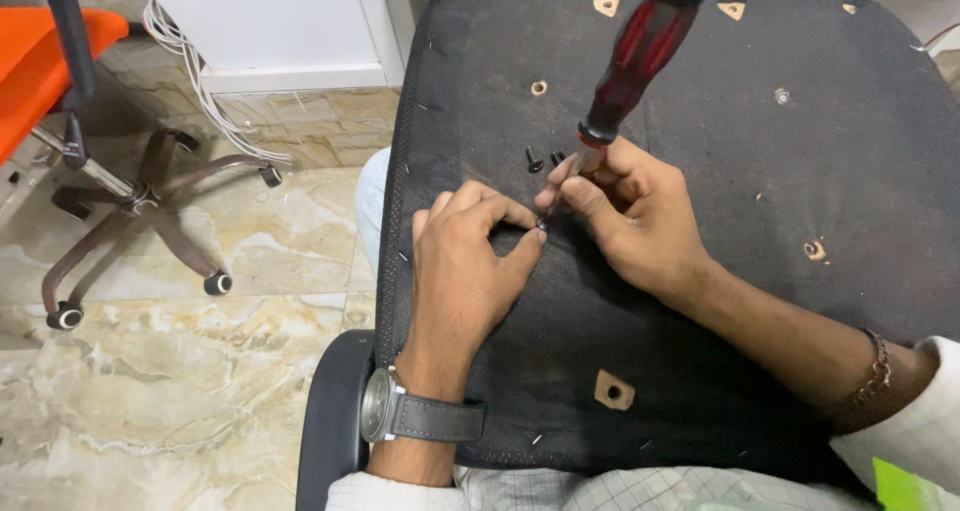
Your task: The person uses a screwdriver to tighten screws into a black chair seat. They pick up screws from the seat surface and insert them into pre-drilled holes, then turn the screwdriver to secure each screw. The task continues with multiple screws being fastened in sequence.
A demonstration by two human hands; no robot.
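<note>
A small dark screw [541, 226] sits pinched between both hands on the black underside of a chair seat [700, 301]. The left hand [465, 266] grips the screw; the right hand [630, 216] clasps a red-handled screwdriver [635, 56]. Loose screws [543, 158] lie nearby; the floor [150, 391] is marble.

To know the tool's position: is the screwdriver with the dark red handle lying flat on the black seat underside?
No, the red-handled screwdriver stands tilted, its shaft gripped by the right hand.

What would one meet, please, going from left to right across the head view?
Orange chair → white cables → wristwatch → left hand → loose black screws → right hand → bracelet.
</note>
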